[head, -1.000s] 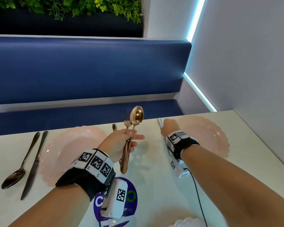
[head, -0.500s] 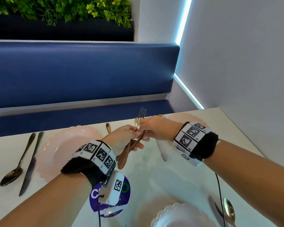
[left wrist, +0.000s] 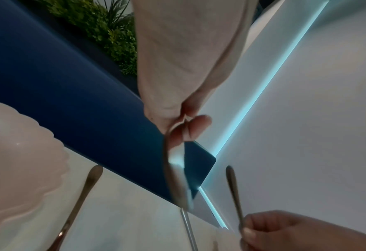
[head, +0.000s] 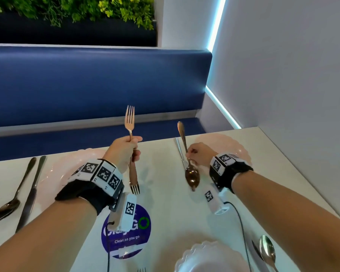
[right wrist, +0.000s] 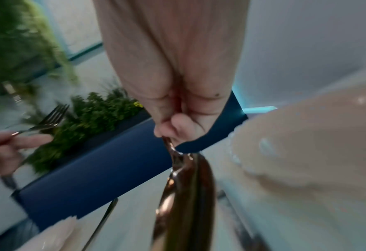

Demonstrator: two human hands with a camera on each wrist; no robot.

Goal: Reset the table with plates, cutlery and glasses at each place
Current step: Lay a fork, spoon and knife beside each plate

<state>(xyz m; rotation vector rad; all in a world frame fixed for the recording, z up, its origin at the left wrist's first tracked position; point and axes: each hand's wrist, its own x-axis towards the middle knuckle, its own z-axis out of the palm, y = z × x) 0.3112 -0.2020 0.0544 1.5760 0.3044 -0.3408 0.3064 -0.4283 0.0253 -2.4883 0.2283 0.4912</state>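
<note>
A pale glossy counter (head: 165, 213) fills a booth corner, with a grey wall at the right and a blue padded bench beyond; nearest the camera sits a white scalloped plate (head: 210, 258) with a silver spoon and knife (head: 266, 250) laid at its right and the tips of a fork just showing at its left, so this near place looks largely laid. Just beyond it a round blue sticker reading "Clean as you go" (head: 126, 230) lies flat on the counter. Above that, the left hand (head: 122, 152) has its grip curled round two copper-toned forks (head: 130, 122), one pointing up and one pointing down, held clear of the surface. The right hand (head: 198, 154) pinches a copper-toned spoon (head: 192, 176) by its neck, bowl hanging down and handle tilted up, just above the counter and beside a silver knife (head: 180, 150) already lying left of the far right pink scalloped plate (head: 234, 146). At far left a second pink scalloped plate (head: 57, 169) has a dark spoon and a knife (head: 30, 189) laid beside it. I judge the task past halfway: plates are out at three places, and the spoon and forks in hand are still to be set down; no glasses show anywhere, so those remain. Little blocks the spot beside the knife; the dangling wrist cable (head: 241, 222) trails over the near plate and could snag
</note>
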